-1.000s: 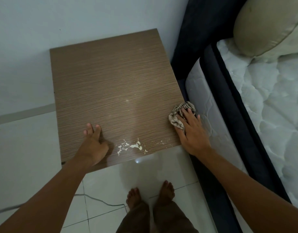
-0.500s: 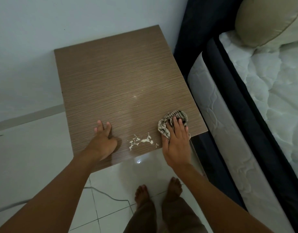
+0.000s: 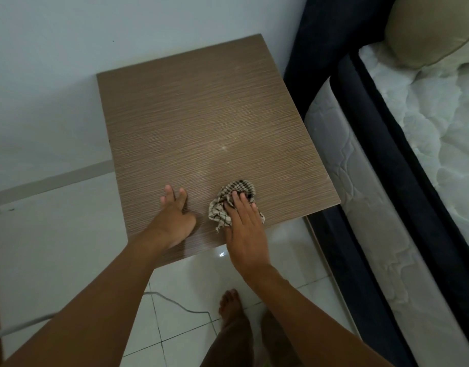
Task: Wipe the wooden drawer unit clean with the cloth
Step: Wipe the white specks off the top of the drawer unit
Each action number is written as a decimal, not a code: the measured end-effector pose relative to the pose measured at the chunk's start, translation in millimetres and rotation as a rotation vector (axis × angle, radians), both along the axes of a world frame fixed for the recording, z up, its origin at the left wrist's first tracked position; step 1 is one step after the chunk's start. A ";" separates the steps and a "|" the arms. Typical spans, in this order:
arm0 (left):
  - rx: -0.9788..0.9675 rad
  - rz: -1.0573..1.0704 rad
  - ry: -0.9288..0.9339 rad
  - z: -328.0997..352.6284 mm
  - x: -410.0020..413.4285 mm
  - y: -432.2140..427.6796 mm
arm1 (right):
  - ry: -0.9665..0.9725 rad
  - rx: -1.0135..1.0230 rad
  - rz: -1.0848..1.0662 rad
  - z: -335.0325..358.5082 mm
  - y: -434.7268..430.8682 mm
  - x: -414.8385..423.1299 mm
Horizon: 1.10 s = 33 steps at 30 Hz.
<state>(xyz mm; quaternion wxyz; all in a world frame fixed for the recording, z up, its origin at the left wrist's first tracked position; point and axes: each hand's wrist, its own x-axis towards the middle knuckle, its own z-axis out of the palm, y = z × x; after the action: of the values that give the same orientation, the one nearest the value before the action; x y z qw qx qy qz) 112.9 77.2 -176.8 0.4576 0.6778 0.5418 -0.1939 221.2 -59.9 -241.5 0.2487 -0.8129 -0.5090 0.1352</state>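
Top panel of the brown wood-grain drawer unit, seen from above; its long axis runs from the near edge toward the pale wall, and the grain lies crosswise. A crumpled beige-and-dark checked cloth sits close to the near edge. The right hand presses on it with fingers extended. The left hand rests flat, fingers straight, just beside the cloth. A white quilted mattress lies to the right.
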 end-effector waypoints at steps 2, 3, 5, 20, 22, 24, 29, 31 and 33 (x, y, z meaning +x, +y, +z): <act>-0.005 0.004 -0.002 0.7 -0.5 0.3 | 0.056 0.037 0.017 6.0 4.3 -1.7; -0.008 0.007 -0.003 1.0 -0.5 0.5 | 0.142 0.047 0.002 13.5 6.2 -1.3; -0.013 0.010 -0.004 1.6 -0.1 1.0 | 0.417 0.031 -0.104 29.3 8.9 3.7; -0.104 -0.014 -0.014 8.7 -6.4 12.1 | 0.430 0.182 -0.177 109.5 108.2 152.9; -0.125 -0.027 -0.004 9.8 -6.0 15.4 | 0.304 0.073 -0.077 98.4 135.8 167.2; -0.136 -0.026 0.000 9.6 -5.6 16.9 | 0.219 -0.064 0.033 78.6 158.4 176.9; -0.158 -0.004 -0.037 6.2 -8.0 16.3 | -0.124 -0.266 0.247 22.9 168.8 169.9; -0.164 0.007 -0.038 5.8 -8.2 16.0 | -0.110 -0.182 0.355 20.7 157.3 154.7; -0.164 0.012 -0.037 5.9 -8.1 15.1 | -0.121 -0.136 0.476 18.1 140.5 140.2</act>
<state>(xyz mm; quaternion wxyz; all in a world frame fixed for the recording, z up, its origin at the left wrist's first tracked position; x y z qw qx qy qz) 104.8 92.3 -170.9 0.5225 0.6382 0.5199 -0.2224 361.4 80.6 -223.3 0.1239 -0.6915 -0.6898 0.1749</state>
